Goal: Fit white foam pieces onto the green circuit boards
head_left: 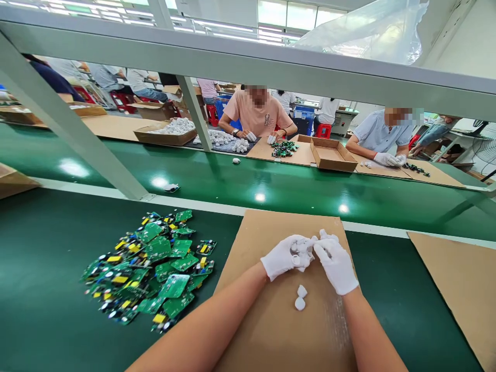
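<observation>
My left hand (289, 254), in a white glove, is closed around several small white pieces (301, 250) that look like plastic housings. Its fingertips meet those of my right hand (335, 261), also gloved in white. The right fingers are pinched together at the edge of the left hand's cluster; white on white hides what lies between them. Both hands are above a brown cardboard sheet (267, 320). Two loose white pieces (300, 297) lie on the sheet just below the hands. To the left, a heap of green circuit boards (158, 248) with yellow and blue components spreads over the dark green bench.
Beyond the bench runs a green conveyor (217, 178) with a few loose parts on it. A metal frame (70, 119) crosses overhead and slants down at left. Co-workers sit opposite, near a box of white pieces (172, 129) and an open carton (333, 155). More cardboard (461, 284) lies right.
</observation>
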The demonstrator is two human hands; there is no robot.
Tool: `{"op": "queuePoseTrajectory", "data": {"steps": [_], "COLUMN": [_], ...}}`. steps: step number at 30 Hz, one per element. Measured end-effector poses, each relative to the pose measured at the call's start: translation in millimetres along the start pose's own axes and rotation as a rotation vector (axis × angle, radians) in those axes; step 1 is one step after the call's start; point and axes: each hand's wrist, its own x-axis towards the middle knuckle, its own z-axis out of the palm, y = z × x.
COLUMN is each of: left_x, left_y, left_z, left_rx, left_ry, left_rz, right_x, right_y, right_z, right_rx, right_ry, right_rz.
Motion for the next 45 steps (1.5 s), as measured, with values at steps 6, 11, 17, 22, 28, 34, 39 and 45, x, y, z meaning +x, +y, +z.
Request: {"op": "queuePoseTrajectory", "data": {"steps": [6,11,17,22,28,34,39,45], "left_x": [1,-3,-3,0,3,-4,3,9], "left_y": [-8,7,3,0,3,7,6,4], "left_z": [-2.1,-1.8,3.8,-3.6,-7.6,-3.2,-14.6,-26.7], "left_rx": [0.234,0.145,0.049,-0.204,-0.16,0.158,0.098,0.194], "left_ry": [0.079,-0.157,-0.022,0.034,0.105,0.031,0.17,0.372], "left_rz": [0.039,-0.085,-0.149,-0.205,-0.176,-0.069,-0.111,-0.077], "right_x": [-6,-5,-8,-4,-1,0,7,0], "right_y": [-2,-1,-10,-7,-11,-17,-14,-14], "right_z": [11,9,8,14,18,19,13,21], "right_rx": [-0.222,-0.179,0.096,0.692,0.5,0.577,0.682,0.574], "right_ry": [-0.031,0.039,-0.032,0.028,0.085,0.055,0.121,-0.01], "right_rz": [-0.069,-0.034,0.052,0.309,0.325,0.349,0.397,0.341]}}
